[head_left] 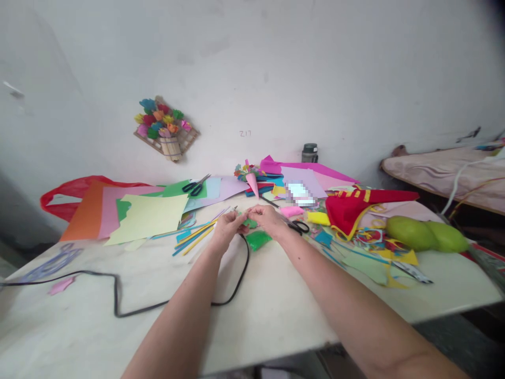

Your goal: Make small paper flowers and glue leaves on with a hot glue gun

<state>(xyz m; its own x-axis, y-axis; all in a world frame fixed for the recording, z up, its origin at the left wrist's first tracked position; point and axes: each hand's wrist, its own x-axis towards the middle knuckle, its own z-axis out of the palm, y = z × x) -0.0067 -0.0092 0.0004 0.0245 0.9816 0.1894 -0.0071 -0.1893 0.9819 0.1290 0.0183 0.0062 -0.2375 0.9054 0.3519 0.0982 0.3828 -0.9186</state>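
Note:
Both hands meet over the middle of the table. My left hand (228,227) is closed, its fingertips pinched together on something small that I cannot make out. My right hand (265,217) is closed too, thumb and finger touching close to the left fingertips, and what it pinches is too small to name. Small green pieces (249,223) show just under and between the hands. A bright green packet (258,240) lies right below my right hand. Yellow and blue strips (194,238) lie left of my left hand, and black-handled scissors (299,227) rest beside my right wrist.
Coloured paper sheets (148,216) and more scissors (196,186) lie at the back left. A black cable (118,295) loops across the front. Red cloth (347,210), green fruits (426,234) and paper scraps are on the right. A jar (310,152) stands by the wall.

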